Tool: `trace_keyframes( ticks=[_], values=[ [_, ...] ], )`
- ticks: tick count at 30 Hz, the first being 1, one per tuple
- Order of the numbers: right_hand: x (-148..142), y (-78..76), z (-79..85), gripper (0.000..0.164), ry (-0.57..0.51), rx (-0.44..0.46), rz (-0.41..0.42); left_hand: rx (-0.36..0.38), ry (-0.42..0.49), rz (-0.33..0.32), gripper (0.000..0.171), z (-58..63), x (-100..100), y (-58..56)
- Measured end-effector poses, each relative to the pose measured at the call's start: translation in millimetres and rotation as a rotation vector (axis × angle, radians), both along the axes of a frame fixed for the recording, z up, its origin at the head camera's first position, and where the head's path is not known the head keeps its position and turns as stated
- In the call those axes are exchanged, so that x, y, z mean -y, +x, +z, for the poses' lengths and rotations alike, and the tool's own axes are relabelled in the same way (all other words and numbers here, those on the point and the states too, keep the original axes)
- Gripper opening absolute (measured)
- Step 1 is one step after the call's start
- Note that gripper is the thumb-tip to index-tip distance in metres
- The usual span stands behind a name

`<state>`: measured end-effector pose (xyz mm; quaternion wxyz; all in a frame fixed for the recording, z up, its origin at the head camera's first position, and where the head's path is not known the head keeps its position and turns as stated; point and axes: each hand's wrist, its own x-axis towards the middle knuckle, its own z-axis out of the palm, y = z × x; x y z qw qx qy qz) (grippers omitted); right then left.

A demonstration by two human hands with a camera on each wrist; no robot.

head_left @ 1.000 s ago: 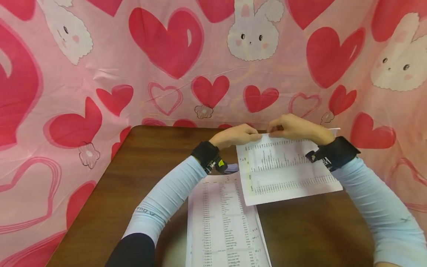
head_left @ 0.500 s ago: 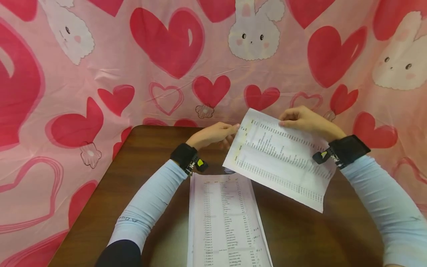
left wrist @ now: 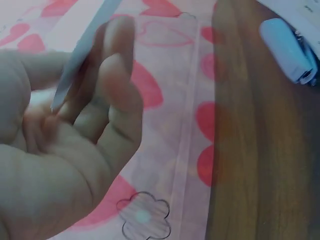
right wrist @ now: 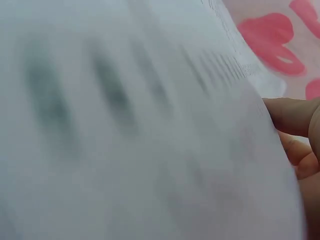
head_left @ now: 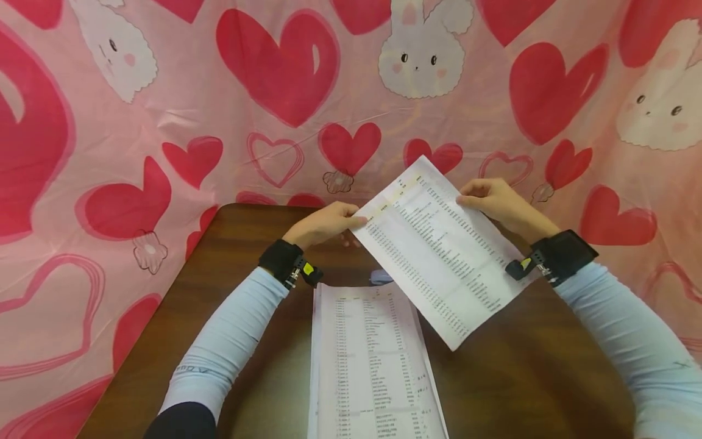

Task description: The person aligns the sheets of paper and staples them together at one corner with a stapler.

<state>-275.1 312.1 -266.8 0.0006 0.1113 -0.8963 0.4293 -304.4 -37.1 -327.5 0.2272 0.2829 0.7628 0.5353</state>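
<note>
A printed sheet of paper hangs tilted above the table, held by both hands. My left hand pinches its upper left edge; in the left wrist view the paper's thin edge runs between thumb and fingers. My right hand pinches the upper right edge, and in the right wrist view the blurred sheet hides most of that hand. Below lies a stack of printed sheets on the table, its top right part overlapped by the raised sheet in the head view.
A light blue stapler lies just behind the stack, partly covered in the head view. The brown wooden table ends at a pink curtain printed with hearts and rabbits. Black camera straps circle both wrists.
The raised sheet has turned clockwise from nearly level to steeply slanted, its top rising. My left hand let go of its top edge, moved left and took hold of its left edge.
</note>
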Motion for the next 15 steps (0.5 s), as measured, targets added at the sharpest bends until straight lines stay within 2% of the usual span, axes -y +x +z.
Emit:
trace_keyframes(
  ticks=[4,10,15],
  values=[
    [4.5,3.0,-5.2,0.033,-0.017,0.055,0.01,0.025,0.041,0.112,0.024,5.0,9.0,-6.5],
    [8.9,2.6,-11.4,0.035,-0.008,0.12,0.05,0.01,0.042,0.19,0.023,8.3,16.7,-14.3],
    [12.4,1.2,-14.7,0.038,0.004,0.176,0.106,-0.017,0.04,0.228,0.023,11.3,24.4,-17.0]
  ],
)
